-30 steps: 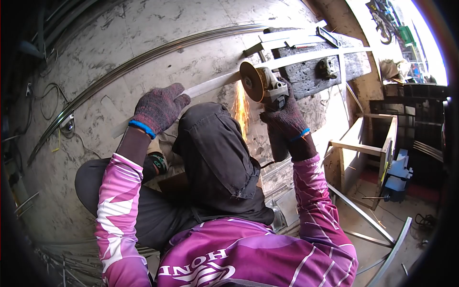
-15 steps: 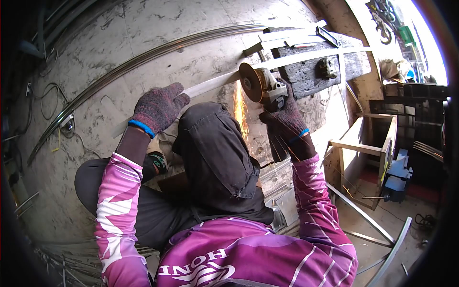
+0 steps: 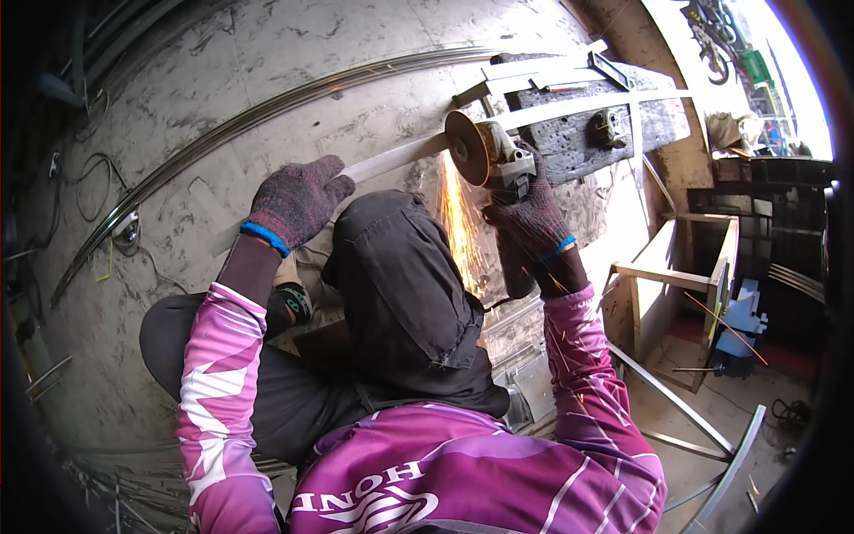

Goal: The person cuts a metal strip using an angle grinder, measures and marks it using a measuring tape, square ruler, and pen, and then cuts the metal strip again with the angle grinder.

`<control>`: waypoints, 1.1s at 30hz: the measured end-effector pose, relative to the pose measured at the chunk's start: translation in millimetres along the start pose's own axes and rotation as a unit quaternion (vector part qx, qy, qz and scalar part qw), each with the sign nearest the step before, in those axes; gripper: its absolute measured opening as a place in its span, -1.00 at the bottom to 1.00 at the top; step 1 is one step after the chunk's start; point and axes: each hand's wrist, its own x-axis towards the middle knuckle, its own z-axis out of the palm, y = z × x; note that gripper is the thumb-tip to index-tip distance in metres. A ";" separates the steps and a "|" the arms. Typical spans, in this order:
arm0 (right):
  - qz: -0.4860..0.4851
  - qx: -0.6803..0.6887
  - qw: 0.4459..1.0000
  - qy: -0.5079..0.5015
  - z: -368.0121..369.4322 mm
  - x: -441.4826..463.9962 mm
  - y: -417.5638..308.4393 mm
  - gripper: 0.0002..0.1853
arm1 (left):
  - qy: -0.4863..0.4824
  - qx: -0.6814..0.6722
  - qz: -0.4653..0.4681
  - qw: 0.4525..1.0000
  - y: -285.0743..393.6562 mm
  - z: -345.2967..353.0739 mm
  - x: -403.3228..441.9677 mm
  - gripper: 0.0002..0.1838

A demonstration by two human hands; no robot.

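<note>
My left hand (image 3: pixel 298 203), in a dark knitted glove with a blue cuff, grips the near end of a flat metal strip (image 3: pixel 396 160). The strip runs right, over a dark weathered wood block (image 3: pixel 574 142). In my right hand (image 3: pixel 531 218), gloved alike, is an angle grinder (image 3: pixel 507 167). Its brown disc (image 3: pixel 469 149) meets the strip left of the block, and orange sparks (image 3: pixel 458 222) stream down from there beside my raised knee. The disc hides the exact contact point.
Long thin metal bars (image 3: pixel 222 132) curve across the floor. A metal square (image 3: pixel 609 69) and a small metal block (image 3: pixel 608 127) rest on the wood. At right stand a wooden frame (image 3: pixel 667 274) and a blue tool (image 3: pixel 743 320); metal lengths (image 3: pixel 729 472) lie below.
The spark stream is wider and longer, with stray sparks now at the right. The grinder has tilted slightly; my left hand has hardly moved.
</note>
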 end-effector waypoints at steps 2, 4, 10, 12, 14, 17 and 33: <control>-0.011 0.008 1.000 0.001 -0.2 -0.7 0.7 0.14 | 0.004 0.003 0.008 1.000 1.5 -2.7 -2.0 -0.53; 0.012 0.038 0.999 -0.003 -0.7 -2.7 -3.2 0.14 | 0.003 0.002 0.006 1.000 1.4 -2.2 -1.4 -0.53; -0.014 0.001 1.000 -0.008 -0.7 -1.3 -0.8 0.16 | -0.012 0.002 0.007 1.000 -0.8 -0.9 -0.5 -0.58; 0.032 0.035 0.999 -0.012 -2.0 -3.3 -7.9 0.16 | -0.011 -0.001 0.008 1.000 -2.3 1.2 -0.6 -0.58; 0.077 0.069 0.994 -0.016 -1.0 -3.3 -12.8 0.16 | 0.018 -0.012 0.022 1.000 -3.0 3.0 -2.3 -0.60; 0.059 0.013 0.998 -0.024 0.9 -1.6 -12.7 0.16 | -0.024 0.051 0.042 0.998 -3.4 6.9 -1.5 -0.61; -0.021 0.117 0.987 0.104 -40.7 -81.0 -42.2 0.10 | 0.197 0.135 0.087 0.967 62.3 -91.4 -134.4 -0.79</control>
